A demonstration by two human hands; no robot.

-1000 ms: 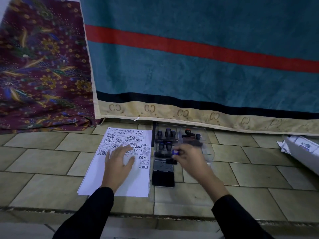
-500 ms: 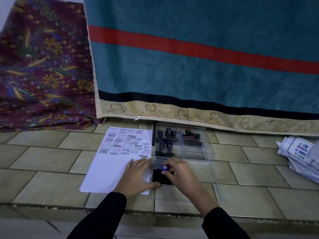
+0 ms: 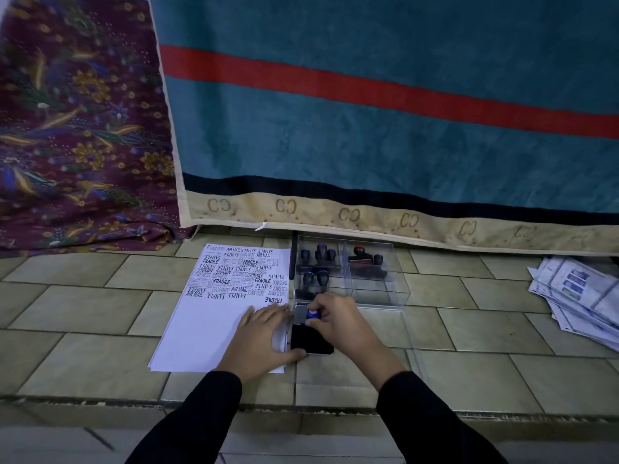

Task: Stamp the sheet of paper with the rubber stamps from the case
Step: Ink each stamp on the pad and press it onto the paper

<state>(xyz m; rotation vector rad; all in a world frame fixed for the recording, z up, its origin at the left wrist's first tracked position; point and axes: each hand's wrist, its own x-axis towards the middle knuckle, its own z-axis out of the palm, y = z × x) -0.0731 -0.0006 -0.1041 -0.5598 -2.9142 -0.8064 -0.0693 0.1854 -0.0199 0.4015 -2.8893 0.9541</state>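
A white sheet of paper (image 3: 207, 329) lies on the tiled floor, its far half covered with black stamped words. My left hand (image 3: 261, 339) rests flat on the sheet's near right corner, fingers apart, thumb touching the ink pad. My right hand (image 3: 338, 324) grips a stamp with a blue knob (image 3: 313, 314) and holds it down on the black ink pad (image 3: 311, 339). Behind it stands the clear plastic case (image 3: 378, 289) with several dark stamps (image 3: 318, 259) inside.
A teal carpet with a red stripe (image 3: 368, 112) hangs behind the case, a floral cloth (image 3: 73, 128) to its left. A pile of printed papers (image 3: 576, 296) lies at the far right. The clear case lid (image 3: 412, 343) lies by the ink pad. A floor step edge (image 3: 100, 401) runs in front.
My right hand carried the blue-knobbed stamp from the case toward me onto the ink pad. My left hand slid from the sheet's middle down to its near right corner.
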